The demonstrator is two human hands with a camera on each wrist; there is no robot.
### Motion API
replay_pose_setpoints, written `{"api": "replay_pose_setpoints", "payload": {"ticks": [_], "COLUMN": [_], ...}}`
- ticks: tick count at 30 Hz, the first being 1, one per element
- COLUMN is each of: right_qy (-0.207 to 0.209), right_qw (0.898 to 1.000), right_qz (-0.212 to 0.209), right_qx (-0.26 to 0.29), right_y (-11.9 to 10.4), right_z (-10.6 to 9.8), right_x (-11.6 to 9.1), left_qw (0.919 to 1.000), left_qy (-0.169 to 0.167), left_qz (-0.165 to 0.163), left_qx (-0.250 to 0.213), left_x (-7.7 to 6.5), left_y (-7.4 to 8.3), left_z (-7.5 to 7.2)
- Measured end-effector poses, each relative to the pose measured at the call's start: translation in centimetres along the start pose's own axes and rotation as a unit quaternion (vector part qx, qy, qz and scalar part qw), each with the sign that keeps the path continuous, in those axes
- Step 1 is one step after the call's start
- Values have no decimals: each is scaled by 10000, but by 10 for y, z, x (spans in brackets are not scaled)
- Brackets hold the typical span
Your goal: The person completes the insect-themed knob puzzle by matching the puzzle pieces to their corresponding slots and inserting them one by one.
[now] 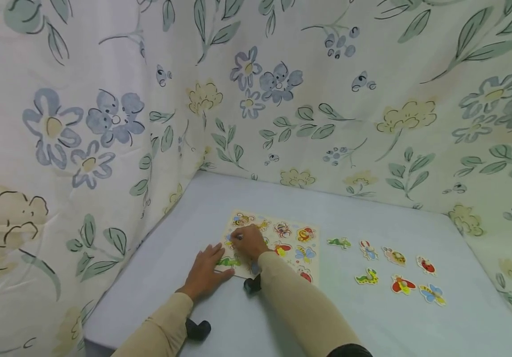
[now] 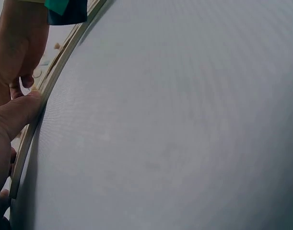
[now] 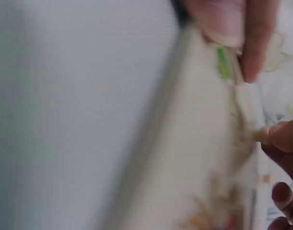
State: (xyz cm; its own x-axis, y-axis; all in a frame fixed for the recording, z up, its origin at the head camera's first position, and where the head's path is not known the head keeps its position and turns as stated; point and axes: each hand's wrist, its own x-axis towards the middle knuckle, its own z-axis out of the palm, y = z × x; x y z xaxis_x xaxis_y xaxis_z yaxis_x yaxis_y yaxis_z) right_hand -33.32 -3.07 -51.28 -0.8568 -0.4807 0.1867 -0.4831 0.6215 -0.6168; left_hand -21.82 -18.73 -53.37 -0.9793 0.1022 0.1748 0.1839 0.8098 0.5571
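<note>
A cream picture board (image 1: 317,258) printed with colourful insects lies on the table. My left hand (image 1: 205,270) rests at its near-left corner, fingers extended over it beside a green caterpillar picture (image 1: 228,262); in the left wrist view the thumb (image 2: 24,109) lies along the board's edge. Over the board's left part is my right hand (image 1: 250,241), fingers bent downward. In the right wrist view its thumb and finger pinch a small tan knob (image 3: 261,136); whatever lies beneath the knob is blurred. The right forearm covers part of the board's near side.
Loose insect cut-outs lie right of the board, among them a caterpillar (image 1: 339,242), a snail (image 1: 394,256), a ladybird (image 1: 426,265), a snake-like worm (image 1: 367,277) and a blue-winged insect (image 1: 432,294). Flowered cloth (image 1: 300,148) hangs behind and left of the white table (image 1: 157,267).
</note>
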Motion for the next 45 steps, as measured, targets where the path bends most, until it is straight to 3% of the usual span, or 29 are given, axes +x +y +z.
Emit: {"api": "replay_pose_setpoints", "payload": {"ticks": [5, 13, 16, 19, 23, 27, 33, 37, 45], "right_qy": [-235, -1182, -1168, -811, 223, 1226, 2125, 2757, 3593], "right_qw": [9995, 9926, 9929, 9967, 9981, 9873, 9707, 9580, 9291], "right_qz": [-89, 262, 197, -2, -559, -945, -1069, -742, 715], "right_qx": [209, 74, -88, -64, 119, 360, 346, 261, 511], "right_y": [-4, -28, -36, -42, -43, -38, -23, -5, 48], "right_z": [-30, -105, -131, -155, -182, -201, -223, -235, -238], "right_x": [3, 3, -5, -19, -48, -81, -131, -164, -209], "left_qw": [9999, 9994, 9994, 9992, 9992, 9993, 9991, 9993, 9997], "left_qy": [-117, -253, -275, -301, -291, -248, -255, -244, -164], "left_qz": [-71, -213, -217, -254, -266, -275, -316, -226, -123], "left_qx": [44, 68, 60, 86, 98, 79, 156, 198, 108], "left_x": [1, 7, 9, 9, 8, 5, 1, 1, 3], "left_y": [1, -2, -2, -2, -2, -2, -4, -3, 0], "left_z": [1, 0, -1, 0, 3, 5, 9, 10, 5]}}
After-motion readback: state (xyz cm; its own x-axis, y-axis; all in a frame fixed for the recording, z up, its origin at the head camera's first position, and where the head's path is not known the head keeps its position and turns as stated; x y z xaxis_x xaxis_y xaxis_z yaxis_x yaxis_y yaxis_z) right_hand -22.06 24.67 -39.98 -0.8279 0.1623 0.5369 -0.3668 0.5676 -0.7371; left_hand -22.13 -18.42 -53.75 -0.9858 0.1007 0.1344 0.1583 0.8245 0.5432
